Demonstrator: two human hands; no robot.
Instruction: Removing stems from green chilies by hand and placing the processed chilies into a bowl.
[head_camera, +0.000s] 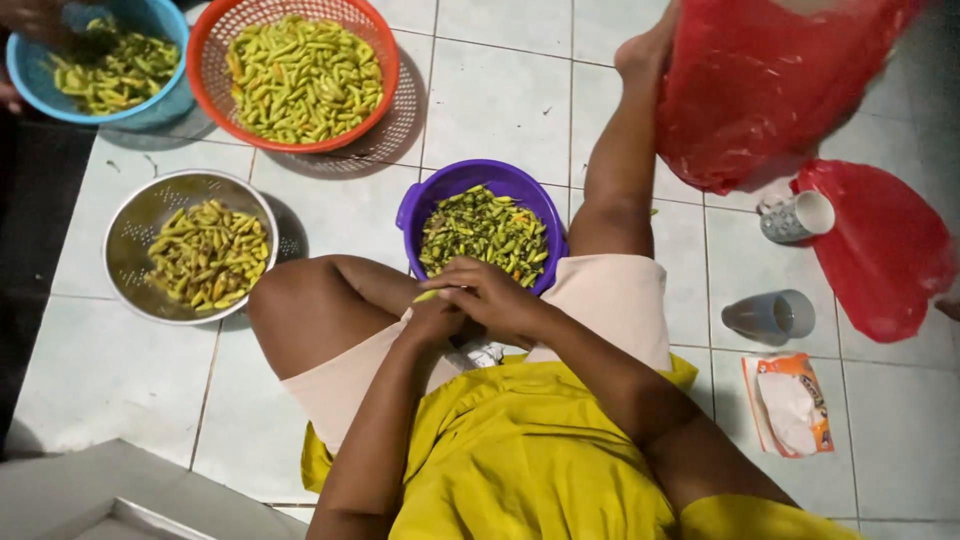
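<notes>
A yellow shirt (520, 450) fills the near edge of the view, and just beyond it the two hands meet over the lap. The right hand (495, 295) and left hand (432, 318) touch, fingers curled together around a small green chili (428, 296) whose tip pokes out toward the purple bowl (440, 195). That bowl, full of green chilies and stems, sits on the tiled floor (500, 100) between the person's knees, just beyond the hands. To the left stands a metal colander (130, 225) of yellowish chilies; farther off are an orange basket (215, 30) and a blue basket (20, 60), both holding chilies. To the right lie red plastic bags (885, 250), two cups (800, 215) and a snack packet (790, 405).
</notes>
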